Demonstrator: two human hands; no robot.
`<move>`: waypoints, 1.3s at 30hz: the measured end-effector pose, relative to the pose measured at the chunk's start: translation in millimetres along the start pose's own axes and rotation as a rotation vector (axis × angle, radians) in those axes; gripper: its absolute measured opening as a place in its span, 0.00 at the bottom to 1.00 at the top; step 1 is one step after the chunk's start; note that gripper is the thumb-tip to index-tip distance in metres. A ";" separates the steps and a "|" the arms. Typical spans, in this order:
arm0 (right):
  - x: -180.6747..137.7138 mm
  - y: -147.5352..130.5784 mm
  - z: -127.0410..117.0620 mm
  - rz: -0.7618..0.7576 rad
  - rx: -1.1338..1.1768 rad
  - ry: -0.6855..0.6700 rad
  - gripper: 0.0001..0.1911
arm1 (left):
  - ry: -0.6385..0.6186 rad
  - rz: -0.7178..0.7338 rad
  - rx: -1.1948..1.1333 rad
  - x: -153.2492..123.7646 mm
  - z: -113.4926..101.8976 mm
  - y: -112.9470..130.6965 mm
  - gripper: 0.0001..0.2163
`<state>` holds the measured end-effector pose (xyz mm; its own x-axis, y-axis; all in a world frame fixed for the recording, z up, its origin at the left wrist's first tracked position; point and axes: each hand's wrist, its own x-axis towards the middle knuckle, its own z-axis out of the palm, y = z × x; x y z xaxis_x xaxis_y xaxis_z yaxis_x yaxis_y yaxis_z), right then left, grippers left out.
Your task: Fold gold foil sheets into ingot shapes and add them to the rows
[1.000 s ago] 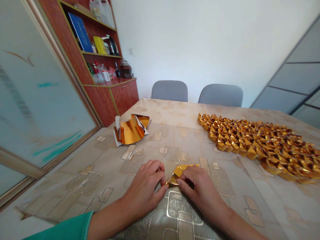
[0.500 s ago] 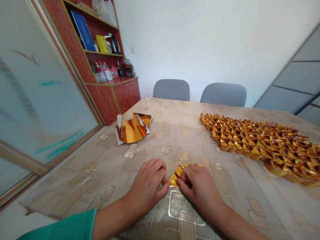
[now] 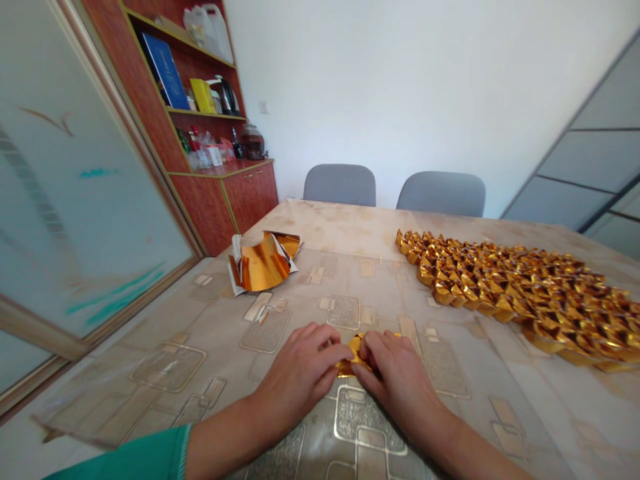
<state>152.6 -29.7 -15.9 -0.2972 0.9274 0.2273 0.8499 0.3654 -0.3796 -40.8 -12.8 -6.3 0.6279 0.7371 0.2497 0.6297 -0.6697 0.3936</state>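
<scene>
A small piece of gold foil paper [image 3: 354, 353] lies on the table between my two hands, mostly covered by my fingers. My left hand [image 3: 300, 373] has its fingers curled, with fingertips and thumb pinching the paper's left side. My right hand [image 3: 395, 377] presses down on the paper's right side with closed fingers. Both hands rest on the patterned tablecloth [image 3: 350, 420] near the front edge.
A stack of curled gold foil sheets [image 3: 263, 265] lies at the left middle of the table. Several folded gold paper ingots [image 3: 515, 290] are spread in rows at the right. Two grey chairs [image 3: 393, 190] stand behind the table, and a wooden cabinet [image 3: 215, 180] at the left.
My hands have drawn closer together over the gold paper, and less of it shows now. The paper's upper flap has been folded down flatter.
</scene>
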 end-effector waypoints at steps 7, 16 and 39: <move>-5.1 9.3 -9.2 -0.042 0.146 -0.088 0.08 | 0.004 0.075 0.113 -0.1 -1.6 -4.7 0.09; -3.1 19.3 -15.3 -0.151 0.254 -0.139 0.08 | 0.024 0.064 0.082 -1.9 -1.1 -0.7 0.08; -13.6 17.4 -21.8 -0.149 -0.329 0.026 0.14 | -0.015 0.187 0.222 24.5 9.7 -5.2 0.12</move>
<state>180.9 -37.7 -6.0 -0.4213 0.8618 0.2825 0.8936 0.4476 -0.0329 -24.4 7.9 -10.8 0.7484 0.5985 0.2857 0.5859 -0.7986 0.1381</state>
